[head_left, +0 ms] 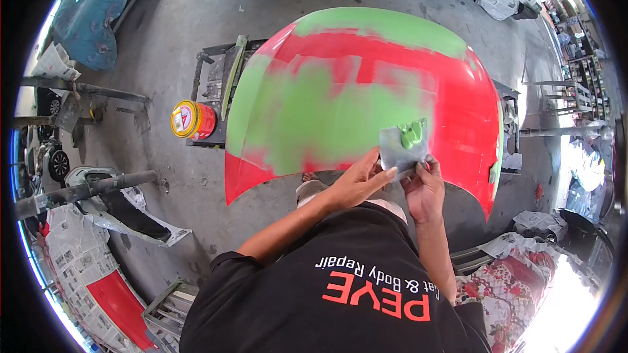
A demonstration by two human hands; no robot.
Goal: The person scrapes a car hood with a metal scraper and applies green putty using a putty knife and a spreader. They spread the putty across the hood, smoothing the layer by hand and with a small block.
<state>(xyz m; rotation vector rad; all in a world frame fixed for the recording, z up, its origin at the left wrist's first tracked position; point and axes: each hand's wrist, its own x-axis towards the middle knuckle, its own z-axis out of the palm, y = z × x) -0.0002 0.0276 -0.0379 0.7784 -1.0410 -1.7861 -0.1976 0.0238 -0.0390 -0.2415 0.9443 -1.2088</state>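
I hold a grey, flat square plate (394, 148) carrying a blob of green filler paste (412, 134). My left hand (358, 182) is closed on its lower left edge, with the thumb on top. At the lower right corner my right hand (425, 189) pinches the plate, palm turned up. Whether a spreader is also between the fingers cannot be made out. Just beyond my hands lies a red car hood (461, 108) with broad light green patches (314, 114). The plate is over the hood's near part.
A red and yellow paint can (193, 119) stands left of the hood on a dark stand (212, 82). Metal bars (91, 193) project from the left. Newspaper-masked panels (82, 255) lie lower left, a flowered cloth (507, 281) lower right. Shelves (589, 65) line the right.
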